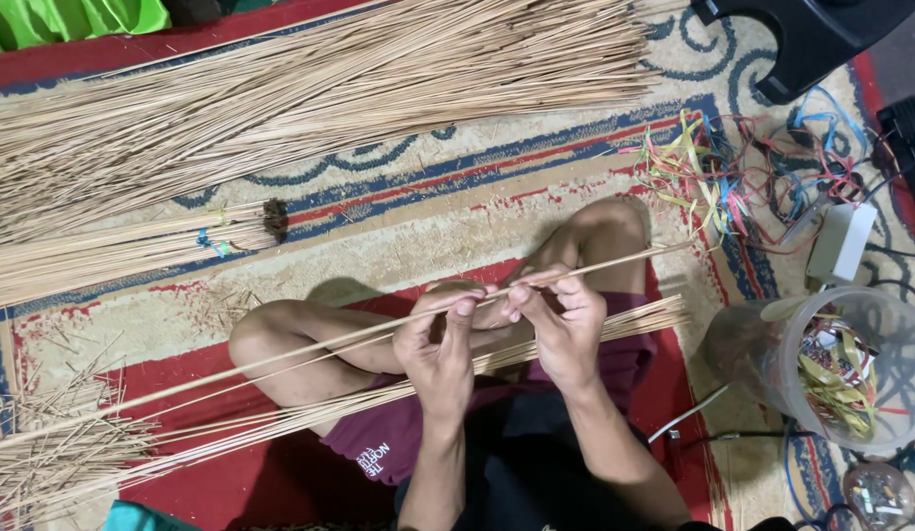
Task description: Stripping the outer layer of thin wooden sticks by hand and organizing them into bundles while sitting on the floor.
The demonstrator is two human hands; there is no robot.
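Note:
I sit cross-legged on a patterned rug. My left hand (440, 346) and my right hand (561, 320) both pinch one long thin tan stick (310, 350) that runs from lower left to upper right above my knees. Under my hands a loose bundle of the same sticks (615, 323) lies across my lap, its thin ends fanning out at the lower left.
A big pile of sticks (310, 93) covers the rug at the top. A tied bundle (133, 251) lies at the left. Coloured strips (733, 177) are scattered at the right, beside a clear plastic jar (851, 369) of strips and a dark stool (802, 34).

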